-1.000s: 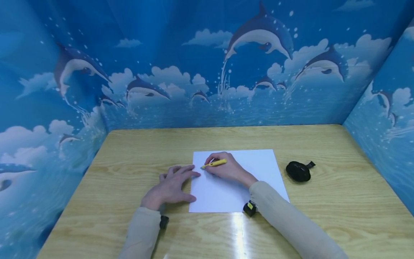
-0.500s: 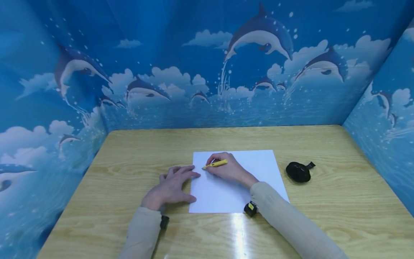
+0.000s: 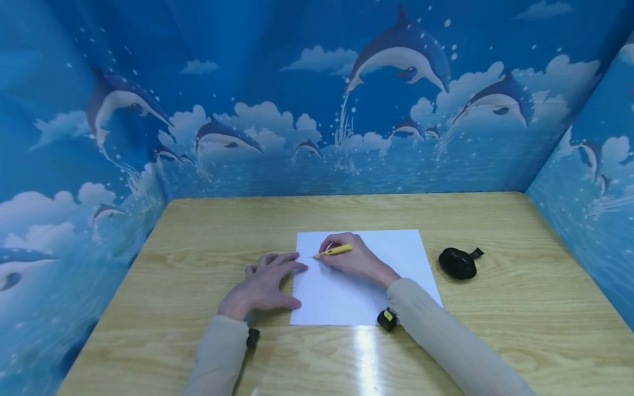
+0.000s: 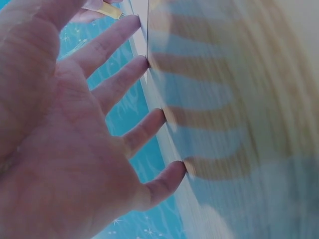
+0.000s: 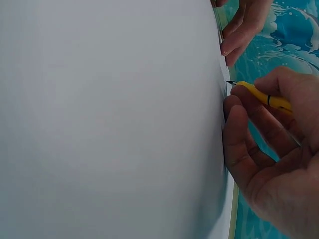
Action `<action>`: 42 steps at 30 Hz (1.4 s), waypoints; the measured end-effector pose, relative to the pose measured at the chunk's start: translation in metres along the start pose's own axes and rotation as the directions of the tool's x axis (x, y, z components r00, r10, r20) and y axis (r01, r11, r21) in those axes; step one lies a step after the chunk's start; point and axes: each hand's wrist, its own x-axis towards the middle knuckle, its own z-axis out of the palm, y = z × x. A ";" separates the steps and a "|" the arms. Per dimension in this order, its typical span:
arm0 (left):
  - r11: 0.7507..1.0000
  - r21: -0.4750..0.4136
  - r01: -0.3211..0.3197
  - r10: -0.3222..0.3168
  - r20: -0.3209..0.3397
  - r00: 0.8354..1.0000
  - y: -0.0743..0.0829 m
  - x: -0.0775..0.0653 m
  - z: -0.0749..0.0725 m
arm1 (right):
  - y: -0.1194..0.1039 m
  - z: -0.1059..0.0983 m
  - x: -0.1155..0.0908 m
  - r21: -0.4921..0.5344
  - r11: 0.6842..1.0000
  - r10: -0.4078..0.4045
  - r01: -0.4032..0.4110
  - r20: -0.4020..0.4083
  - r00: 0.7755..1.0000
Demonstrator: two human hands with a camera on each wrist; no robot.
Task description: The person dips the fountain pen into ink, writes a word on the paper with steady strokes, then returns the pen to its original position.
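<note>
Right hand (image 3: 359, 259) is curled round the yellow pen (image 3: 339, 249); nib (image 5: 232, 83) is pointed left, toward the spread left hand (image 3: 263, 287).

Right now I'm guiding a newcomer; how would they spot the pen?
Find the wooden table, then the white paper on it. Over the paper, the right hand holds the pen. It's slim and yellow, unlike the rounded black object beside the paper.

Paper sheet (image 3: 342, 301) near the middle of the tabletop (image 3: 228, 231), left hand (image 3: 264, 286) at the sheet's left edge, right hand (image 3: 358, 259) on its far half, pen (image 3: 340, 249) in this hand, rounded object (image 3: 458, 263) right of the sheet, curtain (image 3: 277, 93) behind the tabletop's far edge
</note>
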 end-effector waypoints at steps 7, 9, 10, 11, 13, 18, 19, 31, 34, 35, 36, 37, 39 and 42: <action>1.000 0.013 -0.004 0.004 0.005 1.000 0.000 0.001 0.000 | -0.001 -0.001 -0.001 0.000 1.000 0.002 -0.002 0.005 1.000; 1.000 0.018 -0.004 0.004 0.002 1.000 0.000 0.001 0.000 | -0.001 -0.001 -0.001 0.000 1.000 0.005 -0.005 0.005 1.000; 1.000 0.020 -0.002 0.002 0.001 1.000 0.000 0.001 0.000 | -0.001 -0.001 -0.001 0.001 1.000 0.008 -0.008 0.005 1.000; 1.000 0.020 -0.001 0.001 0.000 1.000 0.000 0.001 0.000 | -0.001 -0.001 -0.001 0.000 1.000 0.011 -0.011 0.004 1.000; 1.000 0.020 0.001 -0.001 0.000 1.000 0.001 0.000 -0.001 | -0.001 -0.001 -0.001 -0.006 1.000 0.013 -0.013 0.001 1.000; 1.000 0.028 0.009 -0.009 0.006 1.000 0.002 0.001 -0.002 | 0.000 -0.003 -0.003 -0.014 1.000 0.021 -0.021 -0.005 1.000; 1.000 0.029 0.011 -0.011 0.008 1.000 0.003 0.001 -0.002 | 0.000 -0.003 -0.003 -0.013 1.000 0.022 -0.022 -0.005 1.000; 1.000 0.022 0.018 -0.018 0.012 1.000 0.003 0.000 0.000 | 0.003 -0.009 -0.009 -0.027 0.999 0.020 -0.020 -0.011 1.000; 1.000 0.018 0.021 -0.021 0.009 1.000 0.003 0.000 0.000 | 0.004 -0.010 -0.011 -0.019 1.000 0.021 -0.021 -0.007 1.000; 1.000 0.017 0.021 -0.021 0.008 1.000 0.003 0.000 0.000 | 0.004 -0.011 -0.011 -0.015 1.000 0.022 -0.022 -0.004 1.000; 1.000 0.017 0.020 -0.020 0.007 1.000 0.002 0.000 0.000 | 0.004 -0.011 -0.012 -0.010 1.000 0.026 -0.026 -0.003 1.000; 1.000 0.017 0.018 -0.018 0.006 1.000 0.002 0.000 0.000 | 0.005 -0.012 -0.012 -0.006 0.999 0.031 -0.031 -0.003 1.000; 1.000 0.017 0.012 -0.012 0.004 1.000 0.002 0.000 0.000 | 0.005 -0.013 -0.014 -0.003 0.999 0.046 -0.046 -0.005 0.999; 1.000 0.015 0.005 -0.005 0.002 1.000 0.001 0.000 -0.001 | 0.007 -0.015 -0.015 -0.003 0.998 0.063 -0.063 -0.010 0.998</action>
